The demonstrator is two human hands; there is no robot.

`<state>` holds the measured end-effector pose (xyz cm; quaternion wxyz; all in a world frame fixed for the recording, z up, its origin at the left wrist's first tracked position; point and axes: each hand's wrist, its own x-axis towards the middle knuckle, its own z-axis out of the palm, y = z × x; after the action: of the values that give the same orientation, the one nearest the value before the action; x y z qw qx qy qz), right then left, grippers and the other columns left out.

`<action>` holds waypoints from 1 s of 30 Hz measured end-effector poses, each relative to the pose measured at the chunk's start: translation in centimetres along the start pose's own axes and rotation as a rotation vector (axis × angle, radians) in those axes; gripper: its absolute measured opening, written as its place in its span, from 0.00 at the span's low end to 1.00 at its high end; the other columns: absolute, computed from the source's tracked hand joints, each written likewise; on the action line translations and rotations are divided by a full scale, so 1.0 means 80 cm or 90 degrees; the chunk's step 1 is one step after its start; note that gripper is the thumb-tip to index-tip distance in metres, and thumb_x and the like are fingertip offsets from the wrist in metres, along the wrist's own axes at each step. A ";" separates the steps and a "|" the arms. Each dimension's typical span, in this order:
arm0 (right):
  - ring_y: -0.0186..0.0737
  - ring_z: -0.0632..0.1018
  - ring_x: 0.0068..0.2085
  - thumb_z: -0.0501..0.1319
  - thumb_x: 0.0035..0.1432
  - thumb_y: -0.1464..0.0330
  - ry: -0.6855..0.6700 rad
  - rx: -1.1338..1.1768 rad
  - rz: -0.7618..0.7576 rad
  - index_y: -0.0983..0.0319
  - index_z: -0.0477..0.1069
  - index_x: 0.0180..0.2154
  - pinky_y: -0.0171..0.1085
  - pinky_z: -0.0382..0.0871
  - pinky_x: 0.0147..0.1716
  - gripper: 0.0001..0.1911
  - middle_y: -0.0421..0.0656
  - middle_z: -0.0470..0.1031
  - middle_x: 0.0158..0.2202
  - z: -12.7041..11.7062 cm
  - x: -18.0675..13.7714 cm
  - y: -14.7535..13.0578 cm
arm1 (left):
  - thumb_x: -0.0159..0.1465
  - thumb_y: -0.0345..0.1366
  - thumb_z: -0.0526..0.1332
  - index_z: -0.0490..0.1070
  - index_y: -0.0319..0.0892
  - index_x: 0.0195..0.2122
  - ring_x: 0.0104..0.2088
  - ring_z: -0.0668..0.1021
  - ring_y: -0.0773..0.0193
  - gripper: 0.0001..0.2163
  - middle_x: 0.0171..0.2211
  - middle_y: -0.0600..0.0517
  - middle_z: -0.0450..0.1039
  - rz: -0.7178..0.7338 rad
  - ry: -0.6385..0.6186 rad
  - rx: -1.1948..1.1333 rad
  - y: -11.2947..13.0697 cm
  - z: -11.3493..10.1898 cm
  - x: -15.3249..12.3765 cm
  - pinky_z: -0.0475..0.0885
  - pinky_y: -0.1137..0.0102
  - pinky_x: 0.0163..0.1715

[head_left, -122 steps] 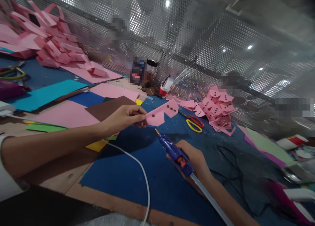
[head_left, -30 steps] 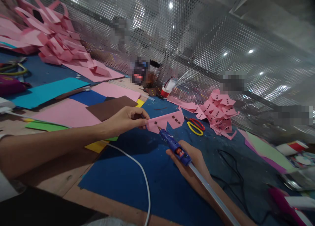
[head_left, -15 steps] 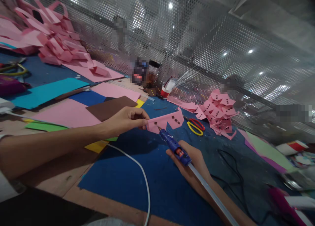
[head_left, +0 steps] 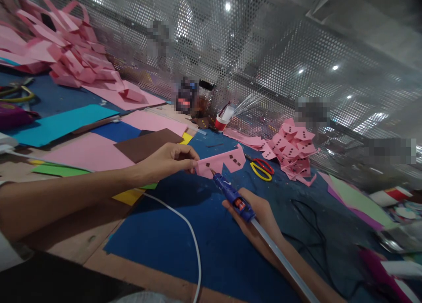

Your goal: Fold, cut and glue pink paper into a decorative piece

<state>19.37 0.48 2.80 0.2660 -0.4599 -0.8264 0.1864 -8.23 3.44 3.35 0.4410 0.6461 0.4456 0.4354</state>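
Between thumb and fingers, my left hand (head_left: 176, 158) pinches the left end of a pink paper piece (head_left: 219, 158). The piece has a V-shaped notch and several small dark squares on it, and is held above the blue table surface. My right hand (head_left: 255, 206) is wrapped around a blue glue gun (head_left: 232, 195), with a long clear glue stick (head_left: 280, 254) coming out of its back. The gun's nozzle is at the paper near the leftmost dark square; whether it touches I cannot tell.
Red-and-yellow scissors (head_left: 262, 169) lie right of the paper. A pile of dotted pink pieces (head_left: 292, 147) and a red-and-white cup (head_left: 221, 122) stand behind. Pink strips (head_left: 77, 59) heap at back left. A white cable (head_left: 189, 228) crosses the blue sheet; a black cord (head_left: 311, 228) lies at right.
Almost nothing differs. Both hands, the paper and the glue gun hold nearly the same position, and the whole view has shifted very slightly.
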 end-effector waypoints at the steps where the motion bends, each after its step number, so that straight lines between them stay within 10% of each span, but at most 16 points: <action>1: 0.30 0.66 0.23 0.63 0.58 0.65 0.002 -0.005 0.001 0.60 0.64 0.26 0.29 0.56 0.24 0.12 0.34 0.65 0.21 0.000 0.000 0.000 | 0.59 0.40 0.66 0.76 0.39 0.33 0.31 0.78 0.66 0.08 0.29 0.51 0.78 -0.002 0.001 -0.001 0.000 0.000 0.000 0.74 0.72 0.36; 30: 0.32 0.68 0.24 0.59 0.56 0.72 0.007 -0.075 -0.064 0.59 0.64 0.27 0.30 0.56 0.25 0.06 0.35 0.67 0.23 0.004 -0.001 0.017 | 0.58 0.41 0.66 0.76 0.39 0.32 0.30 0.77 0.65 0.09 0.28 0.51 0.77 0.002 0.006 0.005 0.000 0.000 0.000 0.74 0.71 0.35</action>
<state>20.09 1.06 1.80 0.2516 -0.4340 -0.8565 0.1214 -8.22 3.44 3.39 0.4356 0.6466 0.4485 0.4371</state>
